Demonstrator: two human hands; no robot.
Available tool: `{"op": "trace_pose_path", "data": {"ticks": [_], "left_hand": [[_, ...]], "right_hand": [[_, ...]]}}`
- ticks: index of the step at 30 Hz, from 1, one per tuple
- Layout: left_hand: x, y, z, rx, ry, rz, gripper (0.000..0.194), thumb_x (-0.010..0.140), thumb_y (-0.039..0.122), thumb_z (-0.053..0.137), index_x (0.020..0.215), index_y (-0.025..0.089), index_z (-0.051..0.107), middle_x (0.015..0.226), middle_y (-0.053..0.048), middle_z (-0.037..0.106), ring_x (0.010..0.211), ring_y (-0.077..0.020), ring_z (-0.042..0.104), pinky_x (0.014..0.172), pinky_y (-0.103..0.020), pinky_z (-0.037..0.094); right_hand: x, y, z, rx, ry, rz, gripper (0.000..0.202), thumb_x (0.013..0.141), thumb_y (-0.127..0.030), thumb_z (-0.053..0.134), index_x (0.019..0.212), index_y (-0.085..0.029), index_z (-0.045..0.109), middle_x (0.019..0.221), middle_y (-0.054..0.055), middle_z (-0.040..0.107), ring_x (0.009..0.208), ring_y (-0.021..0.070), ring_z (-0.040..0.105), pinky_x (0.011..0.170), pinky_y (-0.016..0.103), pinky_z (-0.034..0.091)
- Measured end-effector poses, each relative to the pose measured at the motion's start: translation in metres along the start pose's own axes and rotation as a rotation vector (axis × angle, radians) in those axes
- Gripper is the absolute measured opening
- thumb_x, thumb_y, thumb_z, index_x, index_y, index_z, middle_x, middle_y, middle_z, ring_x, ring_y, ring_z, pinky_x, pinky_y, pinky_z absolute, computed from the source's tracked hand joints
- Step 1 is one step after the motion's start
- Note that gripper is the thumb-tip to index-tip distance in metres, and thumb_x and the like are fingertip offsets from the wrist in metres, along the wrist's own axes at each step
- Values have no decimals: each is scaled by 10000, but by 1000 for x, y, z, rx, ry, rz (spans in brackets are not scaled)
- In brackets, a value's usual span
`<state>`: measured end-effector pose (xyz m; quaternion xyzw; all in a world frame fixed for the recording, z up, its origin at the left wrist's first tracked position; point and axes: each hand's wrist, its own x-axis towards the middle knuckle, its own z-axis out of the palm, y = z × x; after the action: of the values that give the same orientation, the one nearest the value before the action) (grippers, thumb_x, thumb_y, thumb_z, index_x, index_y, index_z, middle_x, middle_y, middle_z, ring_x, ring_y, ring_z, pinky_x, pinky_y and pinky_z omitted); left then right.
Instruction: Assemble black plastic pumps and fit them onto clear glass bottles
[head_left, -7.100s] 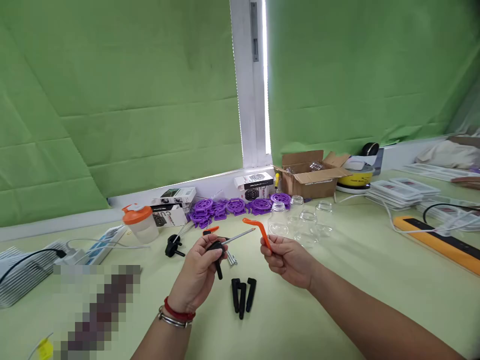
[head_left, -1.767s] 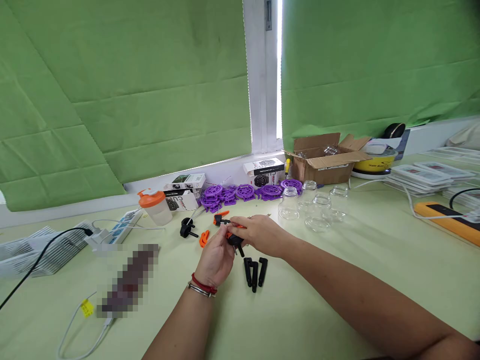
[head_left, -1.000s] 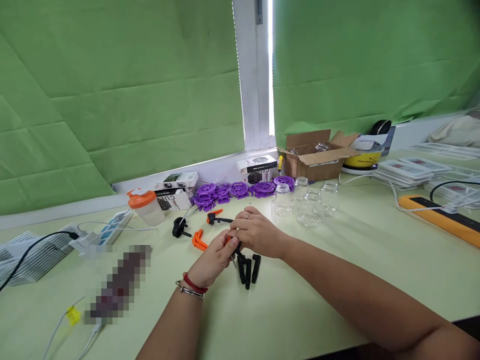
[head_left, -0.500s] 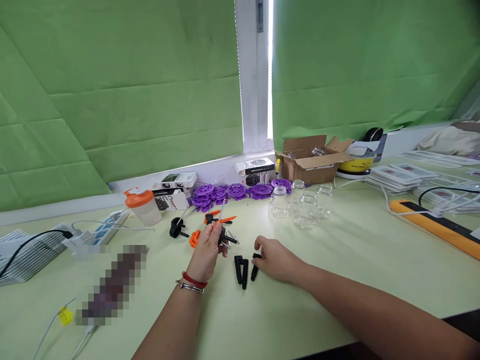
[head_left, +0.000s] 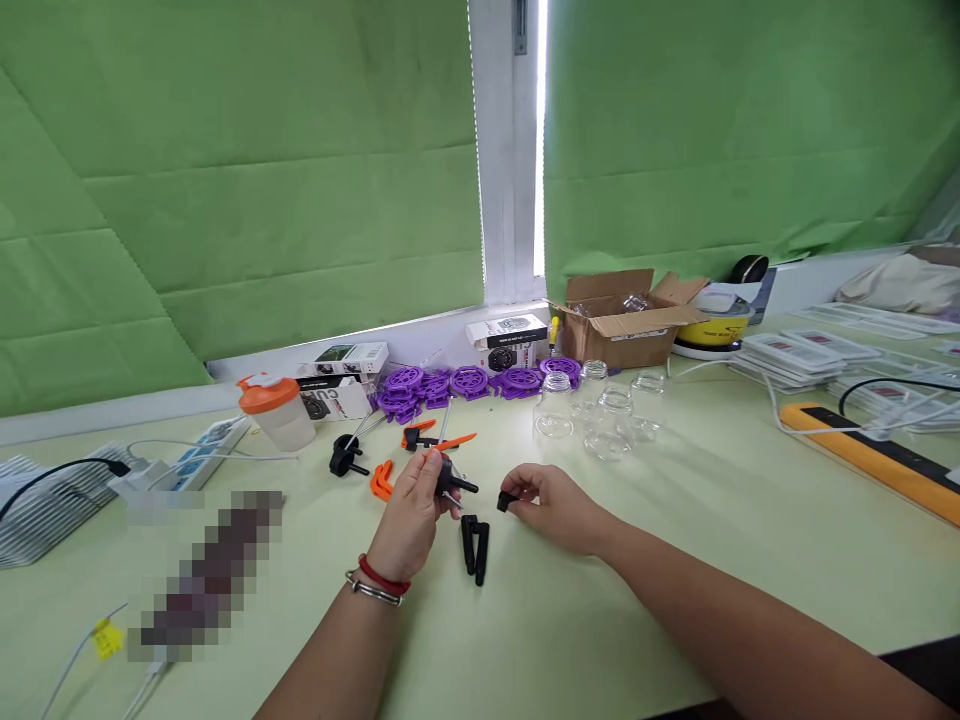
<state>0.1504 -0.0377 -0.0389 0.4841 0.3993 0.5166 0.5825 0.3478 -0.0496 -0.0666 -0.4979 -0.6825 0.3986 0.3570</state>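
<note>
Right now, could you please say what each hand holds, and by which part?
Left hand: black part, by its thick body. Right hand: black handle, by its mostly hidden shaft.

A black handle (head_left: 506, 501) sits largely hidden in the right hand (head_left: 561, 510) | left hand (head_left: 412, 508) partly covers a black fitting (head_left: 448, 478) | pixelation masks a dark object (head_left: 214, 568) | frame's right edge crops an orange-and-black bar (head_left: 862, 450)
</note>
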Motion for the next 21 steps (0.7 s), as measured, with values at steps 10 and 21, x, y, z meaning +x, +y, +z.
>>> {"op": "trace_pose_path", "data": {"ticks": [10,21], "left_hand": [[-13,6,15,62,-95,-12,289,853,481,488,807,196,500,749,9,472,620,-122,500,469,-237,446],[-16,-9,30,-10,181,138,322,865,508,468,785,197,496,718,17,524,596,-101,481,548,-233,414]], "right_hand": [[-6,-6,11,234,-56,-120,123,767,-161,539,880,-198,571,822,2,585,752,130,531,678,271,422],[-7,-7,32,352,10,-112,149,731,-130,578,869,-183,563,834,15,604,784,147,564,730,306,461]]}}
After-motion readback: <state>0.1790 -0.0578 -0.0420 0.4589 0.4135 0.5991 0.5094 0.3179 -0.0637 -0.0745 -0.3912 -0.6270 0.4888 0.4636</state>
